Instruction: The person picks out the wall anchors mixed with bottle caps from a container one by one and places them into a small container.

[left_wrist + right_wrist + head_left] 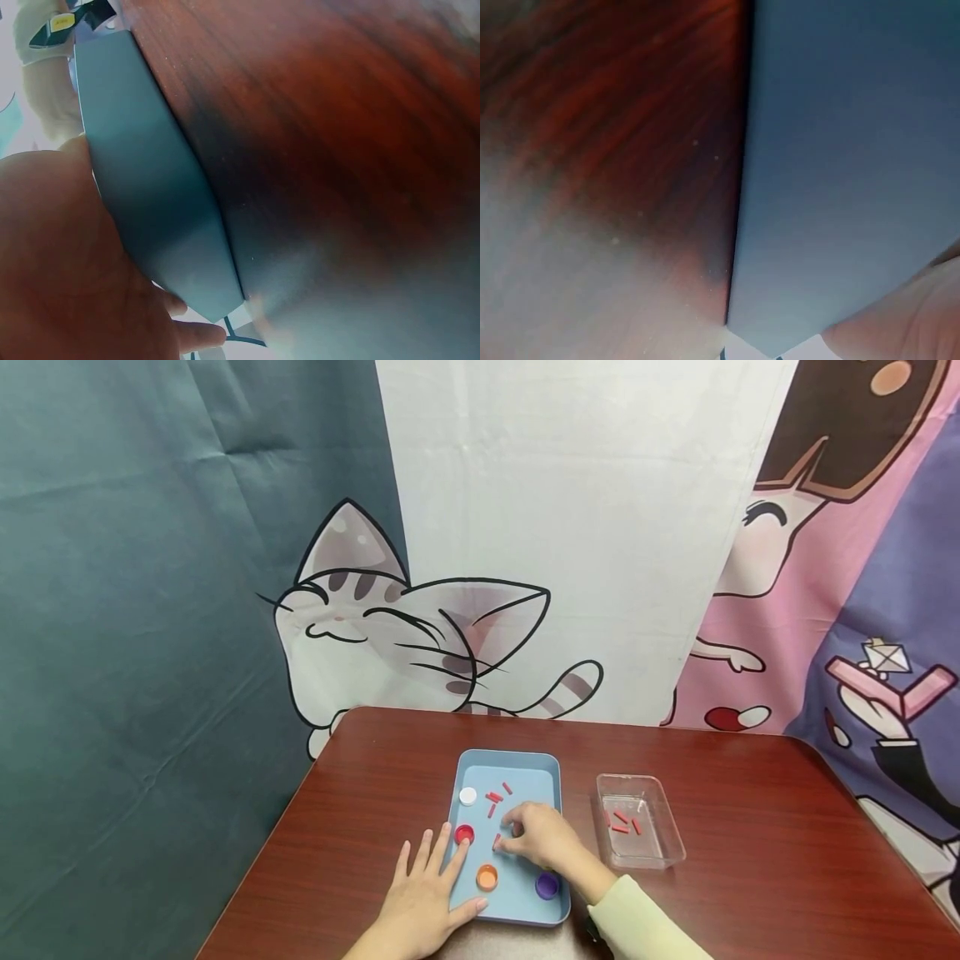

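Observation:
A light blue tray [517,902] lies on the table, its long side pointing away from me. My left hand [422,893] rests at the tray's left edge with fingers spread, one fingertip by a red cap [464,834]. Over the tray's right half, my right hand [546,838] reaches in with thumb and forefinger apart. Its thumb tip is at a short red stick [496,842]. Several more red sticks [494,797] lie farther back. In the left wrist view, the left hand [71,255] lies along the tray's outer wall [150,165].
Inside the tray are a white cap [468,797], an orange cap [487,877] and a purple cap [547,886]. Right of it stands a clear plastic box [654,858] holding several red sticks [620,828]. A printed curtain [600,527] hangs behind the brown table [765,827].

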The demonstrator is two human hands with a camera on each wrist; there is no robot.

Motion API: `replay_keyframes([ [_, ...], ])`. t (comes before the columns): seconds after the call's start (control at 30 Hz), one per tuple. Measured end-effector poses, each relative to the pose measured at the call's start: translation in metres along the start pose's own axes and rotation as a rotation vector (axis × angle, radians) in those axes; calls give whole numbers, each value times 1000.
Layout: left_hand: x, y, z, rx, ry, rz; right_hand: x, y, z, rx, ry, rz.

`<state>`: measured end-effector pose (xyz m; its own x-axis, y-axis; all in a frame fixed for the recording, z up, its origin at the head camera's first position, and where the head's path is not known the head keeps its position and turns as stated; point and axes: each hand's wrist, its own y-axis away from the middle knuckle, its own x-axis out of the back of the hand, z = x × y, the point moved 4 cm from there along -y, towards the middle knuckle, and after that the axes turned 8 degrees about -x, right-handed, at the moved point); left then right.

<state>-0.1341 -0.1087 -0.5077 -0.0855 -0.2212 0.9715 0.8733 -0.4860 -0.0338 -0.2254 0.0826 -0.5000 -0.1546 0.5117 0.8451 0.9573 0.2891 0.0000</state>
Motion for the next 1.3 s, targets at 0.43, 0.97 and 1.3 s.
replay_keyframes([
  [0.43, 0, 0, 0, 4, 7, -2, -5, -1, -2, 18, 85, 37],
  [0.97, -1, 0, 0, -6, -20, 4, -13, -1, -5, 29, 126, 74],
  [1.3, -2, 1, 0, -5, -19, 14, -15, 0, -6, 35, 135, 86],
])
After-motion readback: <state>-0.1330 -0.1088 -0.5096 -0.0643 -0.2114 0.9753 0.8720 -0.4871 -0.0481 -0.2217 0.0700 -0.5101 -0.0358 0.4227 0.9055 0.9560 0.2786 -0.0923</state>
